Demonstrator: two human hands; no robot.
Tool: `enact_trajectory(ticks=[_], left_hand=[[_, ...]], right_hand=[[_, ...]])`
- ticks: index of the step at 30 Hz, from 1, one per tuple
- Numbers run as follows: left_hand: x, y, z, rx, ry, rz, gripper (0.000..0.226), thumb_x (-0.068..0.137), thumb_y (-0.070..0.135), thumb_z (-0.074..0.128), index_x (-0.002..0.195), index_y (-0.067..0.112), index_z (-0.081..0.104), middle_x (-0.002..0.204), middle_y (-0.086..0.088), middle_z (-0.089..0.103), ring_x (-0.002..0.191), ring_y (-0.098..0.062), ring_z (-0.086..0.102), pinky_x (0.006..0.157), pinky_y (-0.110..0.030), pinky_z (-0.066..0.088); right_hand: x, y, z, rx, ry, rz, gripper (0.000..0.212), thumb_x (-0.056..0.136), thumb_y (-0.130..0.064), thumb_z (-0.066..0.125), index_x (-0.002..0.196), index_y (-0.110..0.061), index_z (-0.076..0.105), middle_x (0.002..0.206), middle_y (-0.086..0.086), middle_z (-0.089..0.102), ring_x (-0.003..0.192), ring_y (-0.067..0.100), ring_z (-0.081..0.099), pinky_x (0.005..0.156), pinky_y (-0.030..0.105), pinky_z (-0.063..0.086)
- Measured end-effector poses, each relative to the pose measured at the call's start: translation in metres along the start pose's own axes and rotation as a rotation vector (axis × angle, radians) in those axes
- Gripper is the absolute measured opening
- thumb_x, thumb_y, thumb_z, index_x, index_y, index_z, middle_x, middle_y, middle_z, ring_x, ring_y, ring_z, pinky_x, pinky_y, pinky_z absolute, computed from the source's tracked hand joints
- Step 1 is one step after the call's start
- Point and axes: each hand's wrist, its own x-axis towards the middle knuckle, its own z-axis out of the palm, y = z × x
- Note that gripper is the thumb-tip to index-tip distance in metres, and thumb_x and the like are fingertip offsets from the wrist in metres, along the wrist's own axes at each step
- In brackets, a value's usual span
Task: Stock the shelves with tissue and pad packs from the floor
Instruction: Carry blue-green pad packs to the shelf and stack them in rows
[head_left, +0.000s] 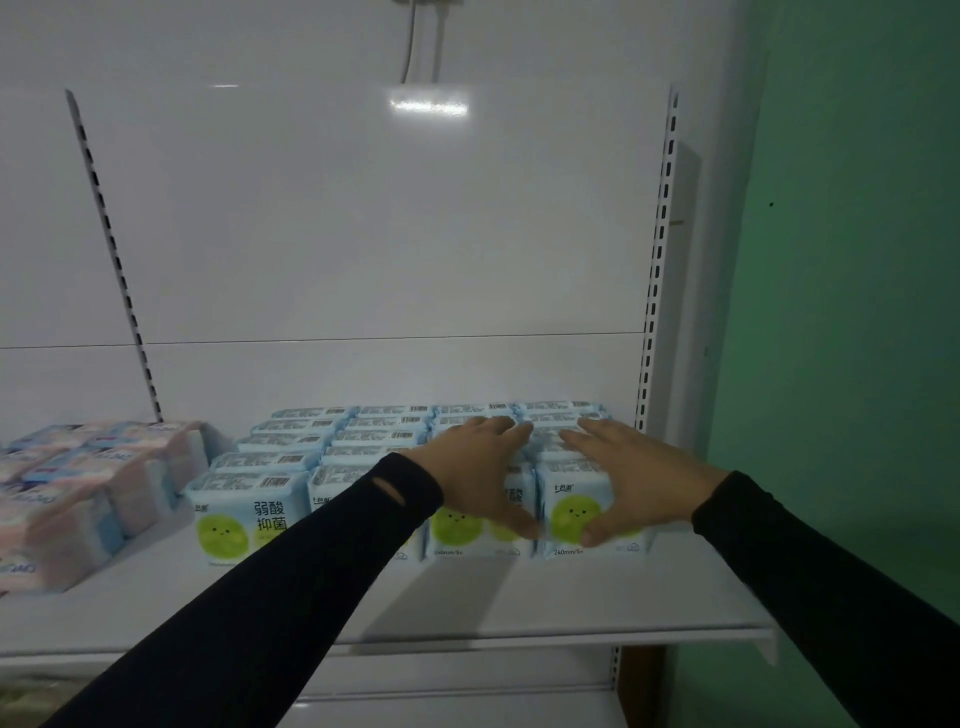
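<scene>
Blue pad packs (415, 457) sit on the white shelf (519, 597), four rows side by side, each running front to back toward the back panel (363, 234). Front faces show a green smiley circle and Chinese print, "240mm" legible on two.

Left hand (478, 467) lies on top of the third row from the left, fingers spread and fairly straight, thumb down over the front pack's face. Right hand (634, 478) does the same on the rightmost row, thumb pressing the front pack (571, 514). Neither grip is closed round a pack; both are open and pressing. Fingertips of the two hands nearly meet over the rows. Black sleeves on both arms.

Left of the blue block, apart from it: pink-and-blue bundled packs (93, 493), blurred, angled on the same shelf. Slotted upright (657, 270) at right, green wall (857, 312) beyond.
</scene>
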Motion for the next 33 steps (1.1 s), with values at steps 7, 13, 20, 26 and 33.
enact_trajectory(ticks=[7,13,20,26,33], left_hand=[[0.032,0.026,0.015,0.066,-0.016,-0.037,0.118,0.058,0.067,0.075,0.149,0.017,0.018,0.145,-0.007,0.037,0.131,-0.028,0.035,0.110,-0.042,0.030],[0.038,0.027,0.020,0.059,0.025,-0.056,0.114,0.062,0.064,0.074,0.150,0.024,0.015,0.146,-0.002,0.036,0.132,-0.026,0.033,0.111,-0.044,0.027],[0.024,0.026,0.008,-0.010,0.012,-0.075,0.124,0.059,0.068,0.075,0.152,0.030,0.001,0.158,-0.001,0.018,0.142,-0.025,0.020,0.116,-0.043,0.021],[-0.022,-0.015,-0.011,0.096,-0.088,-0.185,0.129,0.058,0.064,0.078,0.152,0.025,-0.001,0.157,-0.001,0.017,0.142,-0.023,0.019,0.117,-0.038,0.017],[-0.058,-0.056,0.005,0.138,-0.062,-0.260,0.127,0.054,0.071,0.074,0.152,0.029,0.005,0.153,0.001,0.025,0.138,-0.023,0.026,0.115,-0.038,0.022]], right_hand=[[0.001,0.013,-0.005,-0.004,-0.075,0.044,0.133,0.057,-0.064,0.079,0.152,-0.027,-0.005,0.161,-0.001,-0.006,0.147,0.019,0.001,0.118,0.040,0.018],[0.008,0.022,0.004,0.051,-0.023,0.018,0.131,0.058,-0.060,0.080,0.152,-0.025,-0.004,0.161,0.001,-0.002,0.147,0.020,0.001,0.118,0.041,0.018],[0.007,0.025,0.003,0.031,-0.013,-0.015,0.134,0.055,-0.065,0.079,0.152,-0.025,-0.003,0.161,0.002,0.001,0.146,0.023,0.005,0.119,0.038,0.016],[0.003,0.011,-0.010,-0.003,0.003,-0.078,0.133,0.057,-0.078,0.068,0.151,-0.024,-0.009,0.161,0.003,-0.007,0.147,0.021,-0.001,0.119,0.038,0.007],[0.013,-0.056,-0.001,0.085,0.155,-0.233,0.118,0.067,-0.077,0.061,0.152,-0.026,-0.003,0.161,0.001,0.000,0.147,0.017,0.005,0.119,0.036,0.012]])
